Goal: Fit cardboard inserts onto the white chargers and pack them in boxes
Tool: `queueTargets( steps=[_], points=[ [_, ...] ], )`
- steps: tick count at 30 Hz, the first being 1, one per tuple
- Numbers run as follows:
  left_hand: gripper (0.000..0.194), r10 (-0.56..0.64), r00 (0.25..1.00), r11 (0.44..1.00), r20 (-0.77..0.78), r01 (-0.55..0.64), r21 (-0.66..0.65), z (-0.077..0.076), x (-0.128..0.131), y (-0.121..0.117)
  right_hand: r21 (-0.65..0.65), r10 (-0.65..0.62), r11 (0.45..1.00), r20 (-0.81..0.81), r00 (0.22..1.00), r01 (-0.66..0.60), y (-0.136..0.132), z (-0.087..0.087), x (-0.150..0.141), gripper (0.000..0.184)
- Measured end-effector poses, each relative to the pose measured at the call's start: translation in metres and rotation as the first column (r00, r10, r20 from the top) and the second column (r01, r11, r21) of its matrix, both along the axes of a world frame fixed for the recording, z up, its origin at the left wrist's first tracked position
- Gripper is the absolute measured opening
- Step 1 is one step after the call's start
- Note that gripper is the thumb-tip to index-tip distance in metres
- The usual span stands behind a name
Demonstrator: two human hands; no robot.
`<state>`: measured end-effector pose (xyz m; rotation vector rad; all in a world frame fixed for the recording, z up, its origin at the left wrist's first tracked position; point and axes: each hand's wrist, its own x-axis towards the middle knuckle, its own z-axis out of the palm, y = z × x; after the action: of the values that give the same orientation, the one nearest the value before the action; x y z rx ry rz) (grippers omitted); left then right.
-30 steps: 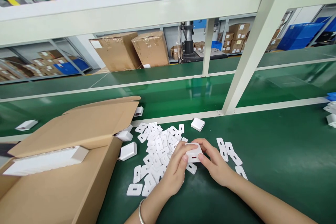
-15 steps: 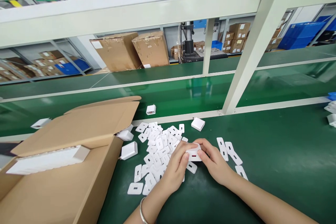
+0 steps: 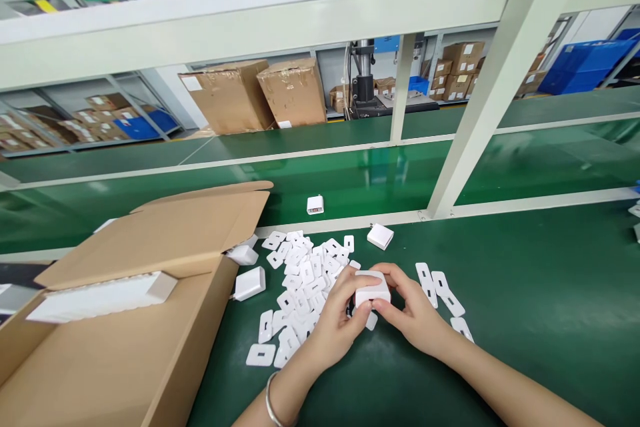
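Between my two hands is a white charger (image 3: 373,289), its slotted end turned toward me. My left hand (image 3: 341,312) is closed on its left side, the thumb pressed at the lower front edge. My right hand (image 3: 407,303) grips the right side with fingers on top and thumb at the front. Beneath and left of the hands spreads a heap of white slotted end plates (image 3: 305,277). Several more plates (image 3: 447,293) lie to the right of my right hand. One white charger (image 3: 381,236) rests beyond the hands, another (image 3: 250,283) beside the heap.
An open cardboard box (image 3: 200,340) stands at left, with a row of white chargers (image 3: 105,297) inside. A green conveyor belt (image 3: 240,170) runs behind, carrying a charger (image 3: 315,205). A pale slanted post (image 3: 480,100) rises from the rail at right.
The charger on the belt has moved right, and another at left has passed behind the box flap. My thumbs have shifted together over the held charger's front, which now shows less of its red slot.
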<state>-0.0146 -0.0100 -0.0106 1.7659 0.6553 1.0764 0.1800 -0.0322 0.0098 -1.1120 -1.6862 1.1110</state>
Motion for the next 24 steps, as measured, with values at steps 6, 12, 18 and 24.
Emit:
queueTargets(
  steps=[6,12,18,24],
  points=[
    [0.035,-0.038,0.998,0.999,-0.058,0.037,-0.020,0.001,-0.003,0.002,0.038,-0.004,0.999,0.006,1.000,0.004,0.003,-0.002,0.000,0.031],
    [0.036,0.015,0.997,1.000,-0.079,-0.013,0.027,-0.001,-0.001,0.005,0.008,-0.020,1.000,0.048,0.999,0.020,0.004,-0.002,0.000,0.033],
    [0.040,-0.007,0.998,0.996,0.067,0.013,-0.093,-0.003,-0.004,0.008,0.148,-0.076,0.988,0.152,0.985,0.053,0.002,-0.003,-0.003,0.034],
    [0.056,-0.035,0.973,0.935,0.228,0.112,-0.335,-0.014,0.000,0.017,0.297,-0.180,0.951,0.304,0.936,0.086,0.004,-0.014,-0.002,0.054]
  ],
)
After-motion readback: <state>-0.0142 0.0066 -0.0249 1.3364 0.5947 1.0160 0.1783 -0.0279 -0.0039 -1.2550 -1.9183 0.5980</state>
